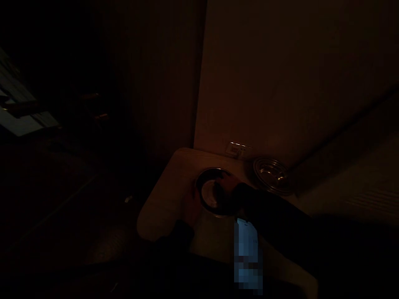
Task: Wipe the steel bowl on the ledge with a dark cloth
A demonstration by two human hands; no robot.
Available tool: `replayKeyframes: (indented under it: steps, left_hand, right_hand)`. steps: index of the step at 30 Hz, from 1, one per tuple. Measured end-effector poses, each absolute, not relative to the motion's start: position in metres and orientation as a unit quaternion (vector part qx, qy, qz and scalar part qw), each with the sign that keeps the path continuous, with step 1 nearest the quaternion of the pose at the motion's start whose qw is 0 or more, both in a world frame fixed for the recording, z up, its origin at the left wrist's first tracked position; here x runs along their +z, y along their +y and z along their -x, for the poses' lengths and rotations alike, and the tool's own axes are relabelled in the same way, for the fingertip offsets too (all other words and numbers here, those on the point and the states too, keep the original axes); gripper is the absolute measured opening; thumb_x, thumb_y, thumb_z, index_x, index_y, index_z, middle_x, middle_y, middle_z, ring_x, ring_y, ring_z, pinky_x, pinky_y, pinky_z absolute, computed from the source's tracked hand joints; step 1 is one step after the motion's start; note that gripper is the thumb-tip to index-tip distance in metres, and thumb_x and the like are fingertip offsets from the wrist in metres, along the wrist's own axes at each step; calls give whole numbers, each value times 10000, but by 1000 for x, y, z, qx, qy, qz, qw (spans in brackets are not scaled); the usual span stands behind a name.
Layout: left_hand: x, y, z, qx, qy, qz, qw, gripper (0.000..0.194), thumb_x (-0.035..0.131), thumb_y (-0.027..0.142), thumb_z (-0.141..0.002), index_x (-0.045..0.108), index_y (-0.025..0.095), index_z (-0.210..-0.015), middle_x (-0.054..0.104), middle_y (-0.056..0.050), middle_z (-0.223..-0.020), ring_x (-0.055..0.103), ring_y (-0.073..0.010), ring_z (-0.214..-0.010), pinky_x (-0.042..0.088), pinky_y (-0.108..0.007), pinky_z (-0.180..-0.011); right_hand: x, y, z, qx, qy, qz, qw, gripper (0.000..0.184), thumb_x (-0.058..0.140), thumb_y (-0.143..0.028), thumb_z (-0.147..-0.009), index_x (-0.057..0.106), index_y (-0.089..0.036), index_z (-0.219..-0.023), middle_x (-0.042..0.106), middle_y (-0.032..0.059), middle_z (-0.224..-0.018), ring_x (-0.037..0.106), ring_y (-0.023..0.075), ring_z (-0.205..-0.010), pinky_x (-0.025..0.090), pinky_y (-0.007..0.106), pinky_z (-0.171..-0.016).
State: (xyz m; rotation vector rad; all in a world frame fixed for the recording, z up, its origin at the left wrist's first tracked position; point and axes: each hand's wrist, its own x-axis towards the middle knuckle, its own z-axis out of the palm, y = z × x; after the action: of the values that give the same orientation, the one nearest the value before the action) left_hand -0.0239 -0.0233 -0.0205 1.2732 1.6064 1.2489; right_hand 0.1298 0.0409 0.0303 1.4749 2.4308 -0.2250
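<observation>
In the very dark head view, a round metal bowl (215,214) stands on a small wooden table (162,199). A paler round area (208,193) shows at its middle; I cannot tell whether that is contents or the bare bottom. My left hand (191,204) is against the bowl's left rim, its fingers closed at the edge and partly lost in shadow. From the right, my right hand (230,182) reaches over the rim, fingers bent down inside the bowl. What those fingers touch is too dark to make out.
A lit phone (247,249), partly pixelated, lies in front of the bowl. Stacked metal dishes (271,174) are at the table's back right. A wall socket (237,148) sits just above the table's back edge. Small pale scraps (128,199) lie on the floor at left.
</observation>
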Motion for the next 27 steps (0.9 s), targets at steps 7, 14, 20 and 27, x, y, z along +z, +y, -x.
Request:
replayKeyframes:
  steps: [7,14,20,27]
  left_hand:
    - [-20,-24,23,486,627,-476,379,394,345,267,-875,528,127,-1195,526,-104,-1263,475,-192,-1177,358,-304,-997]
    - [-17,-27,23,479,627,-481,382,424,322,278,-886,491,107,-1235,506,-115,-1281,465,-189,-1187,350,-300,-1007]
    - [-14,-26,20,485,631,-471,380,411,325,259,-882,511,97,-1210,499,-126,-1286,461,-187,-1190,342,-284,-1008]
    - [-21,-26,24,517,585,-486,392,422,339,329,-883,504,138,-1222,521,-107,-1268,475,-206,-1173,359,-338,-997]
  right_hand:
    - [22,12,-102,-126,894,-423,81,290,476,-210,-820,548,-251,-1098,540,53,-1134,548,175,-1012,416,268,-844]
    - [21,44,-112,-67,807,-578,105,334,349,-183,-868,436,-198,-1191,438,182,-1154,623,251,-832,464,399,-706]
    - [10,24,-101,-111,844,-520,70,360,456,-240,-834,456,-273,-1192,477,86,-1175,579,208,-941,439,338,-802]
    - [4,25,-129,-159,834,-527,30,285,521,-202,-787,582,-242,-1063,535,70,-1099,588,190,-855,450,318,-767]
